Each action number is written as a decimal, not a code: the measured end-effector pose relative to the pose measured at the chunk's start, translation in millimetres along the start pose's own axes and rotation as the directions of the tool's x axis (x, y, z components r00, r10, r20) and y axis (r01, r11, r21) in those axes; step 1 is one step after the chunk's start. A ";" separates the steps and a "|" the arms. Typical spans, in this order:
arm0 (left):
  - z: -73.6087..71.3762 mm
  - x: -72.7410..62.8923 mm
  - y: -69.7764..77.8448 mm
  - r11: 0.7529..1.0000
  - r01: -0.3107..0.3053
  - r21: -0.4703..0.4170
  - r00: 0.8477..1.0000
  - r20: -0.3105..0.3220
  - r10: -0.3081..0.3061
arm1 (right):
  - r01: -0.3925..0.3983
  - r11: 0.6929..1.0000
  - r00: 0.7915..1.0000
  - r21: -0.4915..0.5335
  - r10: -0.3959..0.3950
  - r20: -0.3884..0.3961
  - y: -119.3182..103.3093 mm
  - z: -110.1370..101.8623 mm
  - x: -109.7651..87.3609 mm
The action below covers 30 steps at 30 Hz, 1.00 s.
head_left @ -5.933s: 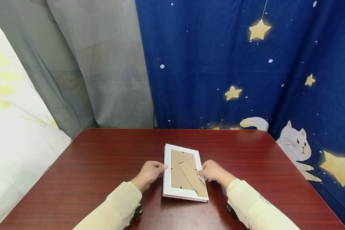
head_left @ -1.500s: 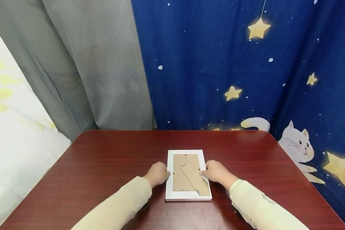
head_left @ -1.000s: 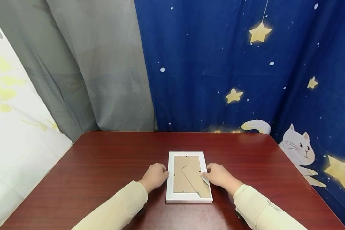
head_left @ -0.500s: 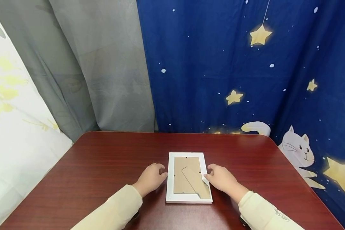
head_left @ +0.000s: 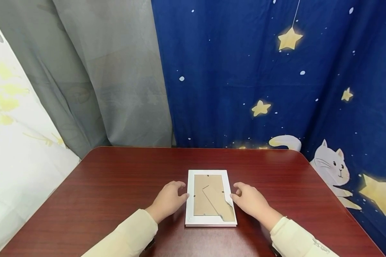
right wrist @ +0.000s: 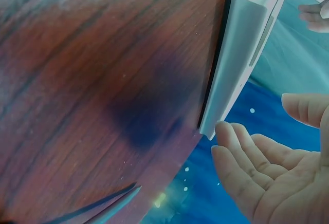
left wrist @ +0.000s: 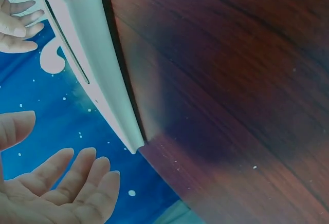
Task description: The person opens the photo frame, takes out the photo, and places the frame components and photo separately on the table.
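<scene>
A white photo frame (head_left: 190, 207) lies back up on the table, its brown backing board (head_left: 202, 205) and slanted stand leg facing me. Small dark tabs sit at the board's edges, and the white surface has a torn-looking patch at lower right. My left hand (head_left: 168, 199) is at the frame's left side, thumb tip near the rim, fingers relaxed and spread. On the opposite side, my right hand (head_left: 251, 200) mirrors it with thumb and fingers apart. Both wrist views show the frame's thick white side (left wrist: 103, 54) with no fingers around it.
The dark red wooden table (head_left: 132, 171) reaches back to a grey curtain (head_left: 132, 89) and a blue star-patterned curtain (head_left: 231, 89). White patterned cloth (head_left: 22, 171) hangs at the left, beyond the table's edge.
Earlier the frame sat slightly turned with both hands pinching its sides. It was straightened, then both hands let go and drew a little outward; the frame stays in place.
</scene>
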<state>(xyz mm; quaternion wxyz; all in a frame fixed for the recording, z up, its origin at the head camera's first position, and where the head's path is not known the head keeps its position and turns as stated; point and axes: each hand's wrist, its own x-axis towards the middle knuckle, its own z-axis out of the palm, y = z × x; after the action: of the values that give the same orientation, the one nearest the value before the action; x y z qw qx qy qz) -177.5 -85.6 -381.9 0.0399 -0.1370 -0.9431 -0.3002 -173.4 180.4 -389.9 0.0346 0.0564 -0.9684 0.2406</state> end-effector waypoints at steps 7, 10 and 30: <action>-0.4 -3.7 6.6 0.995 -0.047 0.086 0.998 -0.037 0.050 | -0.001 1.000 1.000 -0.014 0.001 -0.009 2.7 -4.7 -6.9; -0.8 -4.1 10.5 0.991 -0.072 0.114 0.996 -0.038 0.076 | 0.002 1.000 1.000 -0.019 -0.002 -0.009 4.0 -7.2 -10.2; 3.1 -13.0 30.0 0.977 -0.186 0.100 0.980 -0.058 0.192 | 0.009 0.999 0.999 -0.045 -0.011 -0.048 12.8 -24.1 -25.6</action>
<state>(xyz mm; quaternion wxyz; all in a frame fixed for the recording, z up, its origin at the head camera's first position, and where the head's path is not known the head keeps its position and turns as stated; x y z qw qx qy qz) -156.5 -63.4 -369.8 0.1065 -0.2138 -0.9371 -0.2547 -148.7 205.3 -376.9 0.0606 0.0545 -0.9721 0.2201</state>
